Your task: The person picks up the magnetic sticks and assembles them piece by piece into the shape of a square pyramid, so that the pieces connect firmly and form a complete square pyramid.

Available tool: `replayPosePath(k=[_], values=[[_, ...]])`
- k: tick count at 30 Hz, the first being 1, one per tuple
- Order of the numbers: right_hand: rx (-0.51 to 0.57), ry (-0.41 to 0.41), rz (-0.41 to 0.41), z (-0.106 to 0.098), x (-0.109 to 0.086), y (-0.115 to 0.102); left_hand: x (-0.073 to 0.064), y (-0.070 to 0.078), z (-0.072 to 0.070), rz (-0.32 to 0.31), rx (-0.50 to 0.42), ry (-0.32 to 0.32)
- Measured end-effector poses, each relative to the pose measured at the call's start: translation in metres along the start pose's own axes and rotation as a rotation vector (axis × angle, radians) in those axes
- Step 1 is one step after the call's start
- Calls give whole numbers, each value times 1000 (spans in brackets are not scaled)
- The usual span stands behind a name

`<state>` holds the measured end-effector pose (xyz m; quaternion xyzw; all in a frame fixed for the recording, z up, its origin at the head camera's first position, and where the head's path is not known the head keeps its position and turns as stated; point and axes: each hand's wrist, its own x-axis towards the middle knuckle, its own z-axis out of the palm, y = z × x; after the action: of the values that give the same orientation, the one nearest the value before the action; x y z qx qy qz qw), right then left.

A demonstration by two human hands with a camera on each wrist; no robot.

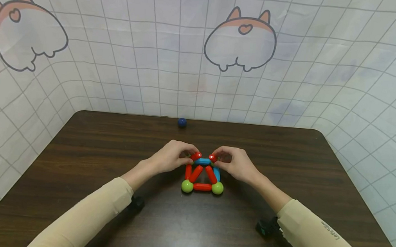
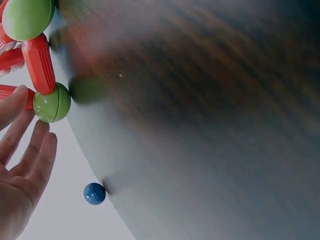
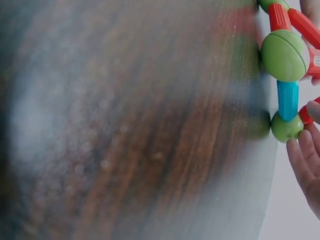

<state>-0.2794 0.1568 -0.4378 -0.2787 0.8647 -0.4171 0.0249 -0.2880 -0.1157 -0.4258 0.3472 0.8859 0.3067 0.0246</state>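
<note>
A square frame of red and blue rods joined by green balls lies mid-table. Its front corners are a left green ball (image 1: pixel 187 186) and a right green ball (image 1: pixel 217 188), with a front red rod (image 1: pixel 202 187) between them. From these balls two red rods (image 1: pixel 196 174) rise and lean inward. At the back left corner my left hand (image 1: pixel 173 155) pinches a red rod (image 1: pixel 195 156), fingertips at a green ball (image 2: pixel 52 103). Opposite, my right hand (image 1: pixel 238 164) pinches another red rod (image 1: pixel 213 157) at the back right green ball (image 3: pixel 286 127). A blue rod (image 1: pixel 203 161) spans the back.
Near the dark wooden table's (image 1: pixel 188 232) back edge sits a dark blue ball (image 1: pixel 182 122). Behind the table hangs a white gridded sheet (image 1: pixel 153 64) with cartoon animals. Black devices (image 1: pixel 137 203) show below both wrists.
</note>
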Motion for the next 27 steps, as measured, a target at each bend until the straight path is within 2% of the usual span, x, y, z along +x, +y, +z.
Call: replayPosePath(k=[19,27], values=[[-26,-21,-48,1,1,1,3,3,-1,59,67,-34],[-41,-23,-72,1,1,1,2,2,-2,89,69,-33]])
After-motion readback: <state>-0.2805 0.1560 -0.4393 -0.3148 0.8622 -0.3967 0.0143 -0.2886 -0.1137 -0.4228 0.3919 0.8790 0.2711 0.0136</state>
